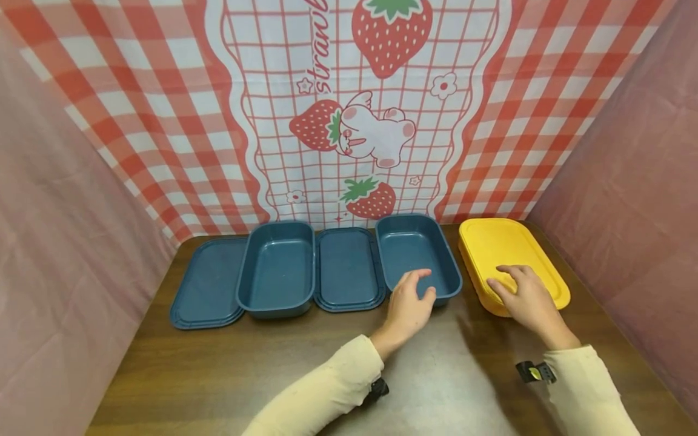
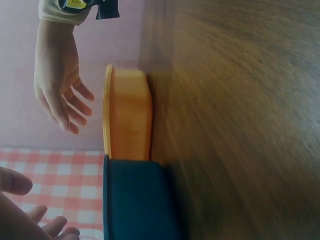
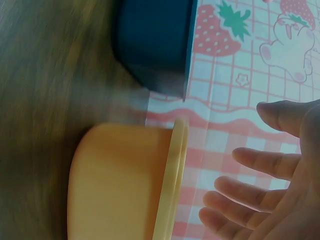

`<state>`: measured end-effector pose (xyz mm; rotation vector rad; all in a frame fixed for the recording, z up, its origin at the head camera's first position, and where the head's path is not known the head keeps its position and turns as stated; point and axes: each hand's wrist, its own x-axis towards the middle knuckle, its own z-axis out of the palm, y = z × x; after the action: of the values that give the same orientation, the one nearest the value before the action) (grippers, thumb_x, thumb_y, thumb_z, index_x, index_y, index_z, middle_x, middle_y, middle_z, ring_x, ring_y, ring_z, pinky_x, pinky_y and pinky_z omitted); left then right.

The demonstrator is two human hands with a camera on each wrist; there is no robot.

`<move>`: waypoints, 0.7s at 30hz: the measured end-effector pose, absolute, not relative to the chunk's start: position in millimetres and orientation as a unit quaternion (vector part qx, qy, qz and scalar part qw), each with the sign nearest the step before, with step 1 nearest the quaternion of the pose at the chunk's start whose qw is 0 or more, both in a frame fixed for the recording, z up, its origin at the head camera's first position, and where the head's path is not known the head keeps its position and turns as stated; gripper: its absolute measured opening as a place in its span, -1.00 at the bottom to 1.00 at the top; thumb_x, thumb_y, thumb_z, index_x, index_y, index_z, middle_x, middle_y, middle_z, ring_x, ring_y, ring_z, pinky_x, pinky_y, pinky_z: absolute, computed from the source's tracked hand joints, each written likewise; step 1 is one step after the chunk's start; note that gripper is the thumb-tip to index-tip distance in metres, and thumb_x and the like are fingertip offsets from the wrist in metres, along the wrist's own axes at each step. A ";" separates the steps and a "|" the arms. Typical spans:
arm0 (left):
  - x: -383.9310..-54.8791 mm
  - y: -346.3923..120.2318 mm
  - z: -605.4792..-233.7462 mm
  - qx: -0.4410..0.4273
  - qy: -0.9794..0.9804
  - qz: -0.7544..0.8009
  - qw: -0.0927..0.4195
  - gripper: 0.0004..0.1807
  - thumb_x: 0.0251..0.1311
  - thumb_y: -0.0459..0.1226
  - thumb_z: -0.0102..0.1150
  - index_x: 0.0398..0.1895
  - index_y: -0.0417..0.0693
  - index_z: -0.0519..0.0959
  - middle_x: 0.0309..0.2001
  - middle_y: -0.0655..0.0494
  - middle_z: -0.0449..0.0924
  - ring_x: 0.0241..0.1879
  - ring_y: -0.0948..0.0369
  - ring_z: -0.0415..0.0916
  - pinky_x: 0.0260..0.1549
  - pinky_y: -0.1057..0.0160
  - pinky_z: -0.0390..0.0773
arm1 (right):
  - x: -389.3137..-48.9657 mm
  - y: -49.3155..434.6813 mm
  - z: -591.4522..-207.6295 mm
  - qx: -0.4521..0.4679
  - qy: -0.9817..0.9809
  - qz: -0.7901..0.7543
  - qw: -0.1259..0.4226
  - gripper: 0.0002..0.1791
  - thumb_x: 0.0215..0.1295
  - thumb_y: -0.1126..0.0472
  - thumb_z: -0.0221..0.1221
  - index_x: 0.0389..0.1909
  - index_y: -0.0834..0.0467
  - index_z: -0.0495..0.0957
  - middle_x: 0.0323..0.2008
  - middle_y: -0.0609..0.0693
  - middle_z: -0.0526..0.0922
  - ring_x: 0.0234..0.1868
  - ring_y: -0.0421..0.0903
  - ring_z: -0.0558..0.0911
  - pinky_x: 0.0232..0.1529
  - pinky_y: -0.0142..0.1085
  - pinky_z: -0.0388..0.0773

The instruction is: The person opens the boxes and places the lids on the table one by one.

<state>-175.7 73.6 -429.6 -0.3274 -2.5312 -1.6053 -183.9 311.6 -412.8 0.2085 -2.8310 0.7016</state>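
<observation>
My left hand is held in the air over the near edge of the right-hand blue container, fingers apart and loosely bent, nothing in them. My right hand hovers above the near part of a yellow lidded container, its fingers spread. In the right wrist view a gap separates those fingers from the yellow lid's rim. The yellow container's lid lies on top of it. The right-hand blue container stands uncovered with a bare inside.
Left of it lie a blue lid, a second open blue container and another blue lid, in a row along the back of the wooden table. A strawberry-print cloth hangs behind; pink cloths flank both sides.
</observation>
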 end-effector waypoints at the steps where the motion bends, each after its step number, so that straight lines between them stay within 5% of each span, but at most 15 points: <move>1: -175.7 76.4 -429.9 -0.114 -0.838 -0.529 0.064 -0.60 0.28 -0.25 0.08 0.19 0.00 0.53 0.20 0.07 0.55 0.21 0.11 0.49 0.16 0.17 0.49 | -183.8 314.4 -412.9 0.069 -0.963 0.236 0.110 -0.44 0.41 0.01 0.11 0.14 0.42 0.43 0.09 0.50 0.40 0.11 0.43 0.38 0.06 0.31 0.31; 21: -168.4 126.7 -436.8 -0.131 -0.840 -0.526 0.013 -0.60 0.31 -0.15 0.10 0.20 0.07 0.53 0.18 0.18 0.55 0.15 0.27 0.51 0.11 0.32 0.48 | -188.1 370.2 -418.9 -0.016 -0.971 0.222 0.090 -0.22 0.44 -0.15 -0.02 0.28 0.51 0.23 0.16 0.66 0.23 0.14 0.59 0.22 0.07 0.41 0.18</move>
<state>-168.4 126.7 -436.8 -0.4088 -2.6192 -1.6378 -188.1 370.2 -418.9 -0.0487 -2.8857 0.6589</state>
